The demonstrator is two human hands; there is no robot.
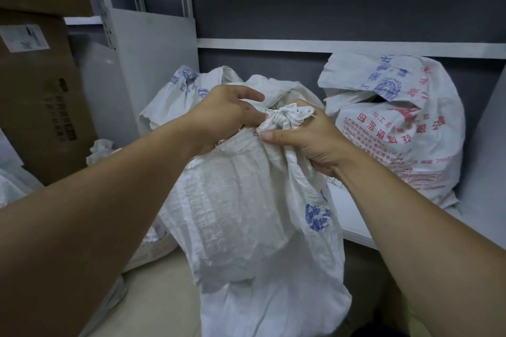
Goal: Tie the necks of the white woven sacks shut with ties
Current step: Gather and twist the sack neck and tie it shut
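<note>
A full white woven sack (246, 216) with a blue print stands in front of me, its neck (284, 116) bunched into a tuft at the top. My right hand (306, 142) grips the gathered neck just below the tuft, thumb across the front. My left hand (224, 117) is at the left side of the neck, fingers pinching there; a thin tie is barely visible under the fingers, so I cannot tell its state. Behind stands another white sack (186, 90) with an open top.
A white sack with red and blue print (397, 128) sits on the low white shelf (353, 216) at the right, its mouth loose. Brown cardboard boxes (41, 96) are stacked at the left beside a grey rack upright (153, 63). More sacks (101, 149) lie low on the left.
</note>
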